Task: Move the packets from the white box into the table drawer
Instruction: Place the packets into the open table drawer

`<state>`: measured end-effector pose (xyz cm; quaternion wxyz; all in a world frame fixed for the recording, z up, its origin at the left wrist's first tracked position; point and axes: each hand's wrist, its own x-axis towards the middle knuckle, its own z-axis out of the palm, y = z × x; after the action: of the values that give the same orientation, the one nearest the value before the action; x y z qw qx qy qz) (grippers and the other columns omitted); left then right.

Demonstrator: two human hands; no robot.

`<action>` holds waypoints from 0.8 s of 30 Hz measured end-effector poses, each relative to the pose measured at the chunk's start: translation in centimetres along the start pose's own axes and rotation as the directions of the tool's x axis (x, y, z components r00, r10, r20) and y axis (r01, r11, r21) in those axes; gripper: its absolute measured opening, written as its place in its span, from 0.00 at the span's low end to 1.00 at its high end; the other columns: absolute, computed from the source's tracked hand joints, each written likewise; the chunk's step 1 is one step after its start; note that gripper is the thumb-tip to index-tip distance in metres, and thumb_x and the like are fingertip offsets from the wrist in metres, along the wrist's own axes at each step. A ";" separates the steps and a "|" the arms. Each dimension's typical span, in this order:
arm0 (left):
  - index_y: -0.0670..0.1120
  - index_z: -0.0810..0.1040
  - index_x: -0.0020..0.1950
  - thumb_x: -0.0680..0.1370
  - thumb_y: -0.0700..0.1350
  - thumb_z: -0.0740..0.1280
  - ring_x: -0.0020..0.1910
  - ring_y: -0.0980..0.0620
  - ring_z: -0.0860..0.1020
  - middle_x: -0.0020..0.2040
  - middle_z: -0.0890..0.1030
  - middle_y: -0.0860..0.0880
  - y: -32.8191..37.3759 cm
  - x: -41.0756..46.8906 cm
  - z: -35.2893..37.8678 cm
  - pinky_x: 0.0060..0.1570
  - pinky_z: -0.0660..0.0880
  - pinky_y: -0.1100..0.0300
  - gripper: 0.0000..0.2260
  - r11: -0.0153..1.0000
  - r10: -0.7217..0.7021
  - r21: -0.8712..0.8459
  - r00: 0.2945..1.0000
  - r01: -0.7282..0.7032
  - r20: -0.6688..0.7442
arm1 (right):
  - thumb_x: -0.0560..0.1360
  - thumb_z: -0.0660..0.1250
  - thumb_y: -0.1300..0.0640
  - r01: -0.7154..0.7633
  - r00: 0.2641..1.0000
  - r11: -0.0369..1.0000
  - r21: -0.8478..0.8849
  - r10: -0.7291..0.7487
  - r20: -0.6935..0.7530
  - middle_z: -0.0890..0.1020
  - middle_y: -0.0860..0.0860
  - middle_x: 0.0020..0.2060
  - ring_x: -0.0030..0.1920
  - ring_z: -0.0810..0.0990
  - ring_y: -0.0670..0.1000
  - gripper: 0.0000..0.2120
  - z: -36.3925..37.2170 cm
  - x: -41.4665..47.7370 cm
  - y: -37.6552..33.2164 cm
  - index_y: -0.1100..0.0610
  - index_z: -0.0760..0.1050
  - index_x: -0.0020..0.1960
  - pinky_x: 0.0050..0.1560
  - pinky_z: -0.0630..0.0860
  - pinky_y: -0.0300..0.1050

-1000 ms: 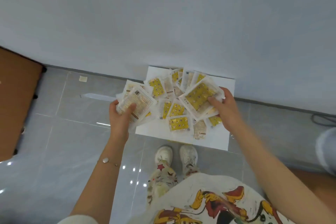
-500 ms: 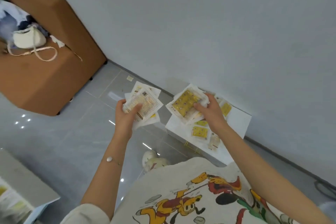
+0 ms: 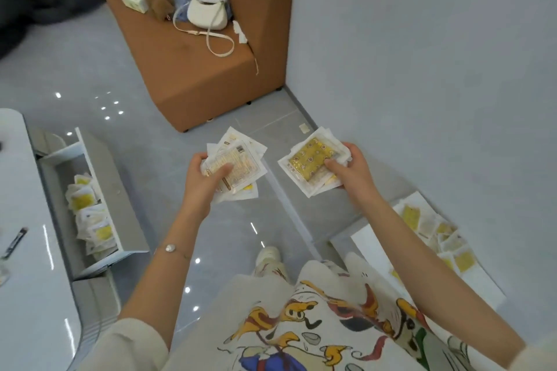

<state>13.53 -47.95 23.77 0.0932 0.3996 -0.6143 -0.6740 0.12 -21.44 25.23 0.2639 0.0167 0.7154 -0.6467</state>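
Note:
My left hand grips a stack of white packets with printed backs up, thumb pressed on top. A second stack, yellow faces up, is held by my right hand. Both stacks hang over the grey floor in front of me. The white box lies on the floor at the lower right with several packets left in it. At the left the table drawer stands pulled out, and several packets lie inside it.
The white table top runs down the left edge with a dark pen on it. A brown sofa block with a white handbag and clothes stands ahead against the grey wall. My feet are below the hands.
The view has swung left from the white box to the drawer and sofa. Both hands carried their packet stacks away from the box, which now lies behind at the right.

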 end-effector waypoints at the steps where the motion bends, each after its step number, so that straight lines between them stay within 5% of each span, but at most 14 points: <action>1: 0.53 0.72 0.51 0.72 0.43 0.75 0.47 0.49 0.83 0.52 0.81 0.49 0.4 0.7 -1.3 0.35 0.79 0.60 0.14 1.000 0.002 -0.009 1.000 -0.002 -0.018 | 0.75 0.68 0.63 0.004 1.000 1.000 0.004 -0.004 0.020 0.82 0.49 0.49 0.44 0.85 0.48 0.15 1.5 0.9 -0.6 0.46 0.71 0.55 0.35 0.81 0.44; 8: 0.56 0.72 0.50 0.73 0.42 0.75 0.47 0.52 0.83 0.52 0.81 0.52 2.0 5.1 -7.0 0.42 0.81 0.55 0.15 0.988 -0.035 -0.152 0.984 0.008 -0.177 | 0.76 0.67 0.64 -0.015 0.987 0.999 -0.035 0.021 0.158 0.81 0.50 0.49 0.46 0.84 0.53 0.14 10.9 7.4 -4.3 0.49 0.70 0.55 0.42 0.83 0.53; 14: 0.47 0.70 0.56 0.73 0.40 0.73 0.46 0.52 0.83 0.51 0.81 0.50 2.7 9.7 -9.0 0.38 0.80 0.59 0.16 0.970 -0.077 -0.243 0.951 0.002 -0.298 | 0.76 0.67 0.64 -0.017 0.955 0.995 -0.102 0.047 0.294 0.81 0.50 0.49 0.44 0.84 0.49 0.16 17.1 14.6 -6.6 0.52 0.69 0.60 0.37 0.82 0.46; 24: 0.49 0.71 0.60 0.73 0.41 0.74 0.51 0.50 0.82 0.55 0.81 0.48 4.8 14.7 -13.2 0.47 0.81 0.52 0.18 0.904 -0.184 -0.417 0.801 -0.089 -0.569 | 0.76 0.67 0.64 0.030 0.827 0.973 -0.229 0.105 0.552 0.81 0.49 0.51 0.47 0.83 0.50 0.18 27.8 25.7 -10.9 0.51 0.68 0.62 0.39 0.83 0.47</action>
<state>10.63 -68.10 22.83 0.3484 0.5764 -0.3817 -0.6330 -16.11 -57.37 24.28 0.4749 -0.1897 0.6754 -0.5313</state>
